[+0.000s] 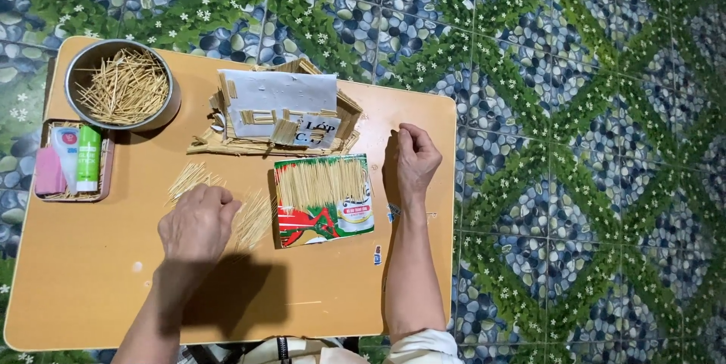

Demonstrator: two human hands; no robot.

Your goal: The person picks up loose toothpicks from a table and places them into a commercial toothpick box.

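Left hand [198, 222] curled over loose pale thin wooden sticks [253, 216] on orange table [91, 273], grip hidden — can't tell; right hand [412, 161] closed, empty — beside flat colourful card [324, 199].

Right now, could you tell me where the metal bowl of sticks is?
In the head view, the metal bowl sits at the table's far left corner, just above the small tray holding glue.

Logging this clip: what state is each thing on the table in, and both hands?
Left hand: closed, knuckles up, on loose toothpicks.
Right hand: fist loosely closed, resting on the table.
Metal bowl: upright, holding toothpicks.
Printed card: flat, a row of toothpicks on it.
Stick house: standing, partly built.
Glue tube: lying in its tray, capped.
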